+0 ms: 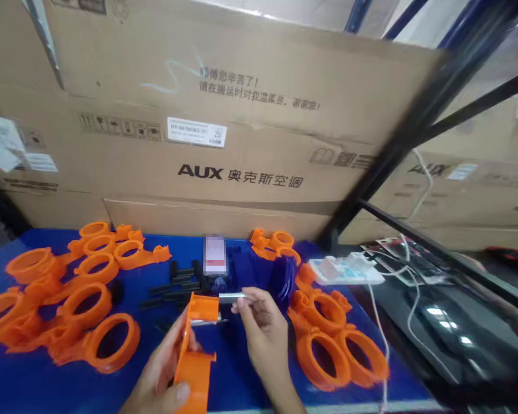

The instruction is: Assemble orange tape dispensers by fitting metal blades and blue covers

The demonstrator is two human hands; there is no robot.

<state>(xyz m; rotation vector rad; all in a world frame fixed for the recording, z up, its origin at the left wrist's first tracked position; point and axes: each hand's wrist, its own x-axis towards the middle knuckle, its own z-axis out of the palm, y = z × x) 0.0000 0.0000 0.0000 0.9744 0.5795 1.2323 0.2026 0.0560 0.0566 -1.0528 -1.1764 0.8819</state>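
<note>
My left hand [162,368] is wrapped round an orange plastic part [196,376] with a ring-shaped lower end and a small bracket at its top. Between the thumb and fingers of my right hand [266,330] is a small serrated metal strip [229,298]. The strip's left end meets or lies very close to the bracket's edge; I cannot tell whether it is inside. Just below the bracket a thin light-coloured edge shows, its kind unclear. Beyond my hands lie several black pieces [181,284] with narrow shafts on the blue table [242,368].
Orange ring parts [112,342] are heaped at the left, with another pile [323,345] at the right. Dark blue curved parts [282,279] stand behind my right hand. A power strip [347,268] trails white cables. Large cardboard boxes [250,144] and a black metal frame [397,138] border the table.
</note>
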